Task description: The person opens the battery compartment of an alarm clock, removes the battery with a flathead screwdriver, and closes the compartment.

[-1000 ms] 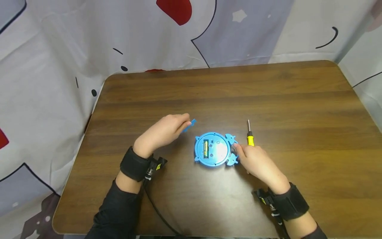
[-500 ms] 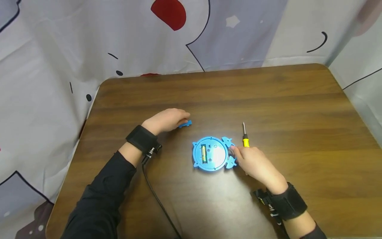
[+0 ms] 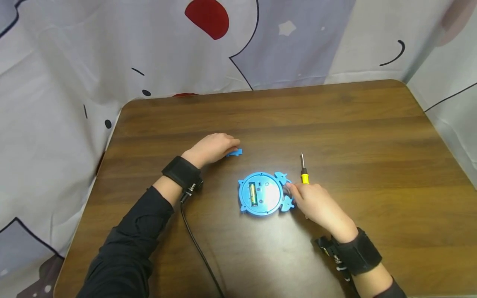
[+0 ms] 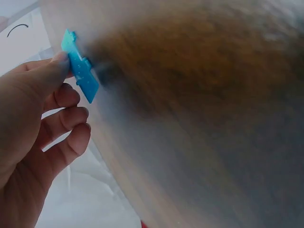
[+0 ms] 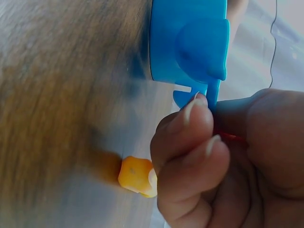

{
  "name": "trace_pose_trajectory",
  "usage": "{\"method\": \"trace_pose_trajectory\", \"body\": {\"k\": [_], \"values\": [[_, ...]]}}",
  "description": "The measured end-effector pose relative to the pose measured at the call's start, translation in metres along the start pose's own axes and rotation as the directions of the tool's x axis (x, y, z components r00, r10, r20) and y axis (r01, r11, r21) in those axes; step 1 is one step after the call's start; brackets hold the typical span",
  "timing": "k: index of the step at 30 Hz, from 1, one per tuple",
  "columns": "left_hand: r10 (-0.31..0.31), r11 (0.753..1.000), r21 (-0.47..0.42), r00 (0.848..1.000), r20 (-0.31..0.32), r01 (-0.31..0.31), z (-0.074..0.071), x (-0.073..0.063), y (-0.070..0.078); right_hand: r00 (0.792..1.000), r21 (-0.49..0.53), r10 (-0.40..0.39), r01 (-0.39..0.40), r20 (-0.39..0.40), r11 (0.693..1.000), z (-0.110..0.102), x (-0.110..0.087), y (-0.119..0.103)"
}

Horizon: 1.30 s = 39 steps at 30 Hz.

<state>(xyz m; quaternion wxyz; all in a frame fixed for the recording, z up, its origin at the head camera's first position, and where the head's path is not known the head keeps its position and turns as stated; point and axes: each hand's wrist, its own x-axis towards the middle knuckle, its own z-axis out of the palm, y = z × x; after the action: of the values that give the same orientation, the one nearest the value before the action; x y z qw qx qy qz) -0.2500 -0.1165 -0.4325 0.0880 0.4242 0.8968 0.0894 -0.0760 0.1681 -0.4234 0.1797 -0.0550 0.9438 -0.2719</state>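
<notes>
In the head view a round blue plastic device (image 3: 268,194) lies back up on the table, its open battery slot holding a battery (image 3: 253,194). My right hand (image 3: 320,205) grips its right end between two ear-like lobes. The right wrist view shows thumb and fingers pinching a thin blue part of the device (image 5: 190,42), with something red just visible between them. Farther back on the left, my left hand (image 3: 214,148) pinches a small blue battery cover (image 4: 80,66) between thumb and index finger, away from the device. The other left fingers are loosely bent.
A screwdriver (image 3: 304,178) with a yellow and black handle lies behind my right hand, tip pointing to the back; its handle end (image 5: 135,173) shows in the right wrist view. A black cable (image 3: 197,248) trails from the left wristband. A printed curtain (image 3: 167,49) hangs behind the wooden table (image 3: 354,124).
My left hand has moved back, away from the device, with the battery cover, and turned it flatter. My right hand keeps its grip. The head view has shifted slightly.
</notes>
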Motion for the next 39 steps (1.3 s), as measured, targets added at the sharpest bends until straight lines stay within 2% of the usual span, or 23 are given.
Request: {"method": "trace_pose_trajectory", "body": {"k": [9, 22, 25, 27, 30, 34, 39], "values": [[-0.007, 1.0, 0.03, 1.0, -0.019, 0.007, 0.003, 0.002, -0.002, 1.0, -0.028, -0.012, 0.011, -0.026, 1.0, 0.0, 0.004, 0.001], [0.011, 0.999, 0.04, 1.0, -0.029, -0.009, 0.003, 0.007, -0.003, 1.0, -0.018, -0.002, 0.001, -0.023, 1.0, -0.001, 0.005, 0.004], [0.001, 0.999, 0.033, 1.0, -0.027, 0.0, 0.003, 0.005, -0.002, 1.0, 0.002, 0.01, -0.01, -0.02, 1.0, 0.0, 0.006, 0.005], [-0.014, 1.0, -0.001, 1.0, -0.023, 0.014, 0.002, 0.001, 0.001, 1.0, 0.023, 0.019, -0.019, -0.021, 1.0, 0.001, 0.005, 0.005], [-0.026, 0.995, -0.097, 0.999, -0.024, 0.024, 0.0, -0.009, 0.01, 0.999, 0.058, 0.039, -0.037, -0.02, 0.998, 0.001, 0.003, 0.007], [-0.03, 0.969, -0.246, 0.998, -0.049, 0.017, -0.003, -0.022, 0.03, 0.998, 0.057, 0.055, -0.054, -0.018, 0.997, -0.001, -0.003, 0.011], [-0.015, 0.942, -0.336, 0.999, -0.028, 0.005, 0.001, -0.027, 0.05, 0.998, 0.024, 0.051, -0.051, -0.036, 0.998, -0.005, -0.015, 0.013]]}}
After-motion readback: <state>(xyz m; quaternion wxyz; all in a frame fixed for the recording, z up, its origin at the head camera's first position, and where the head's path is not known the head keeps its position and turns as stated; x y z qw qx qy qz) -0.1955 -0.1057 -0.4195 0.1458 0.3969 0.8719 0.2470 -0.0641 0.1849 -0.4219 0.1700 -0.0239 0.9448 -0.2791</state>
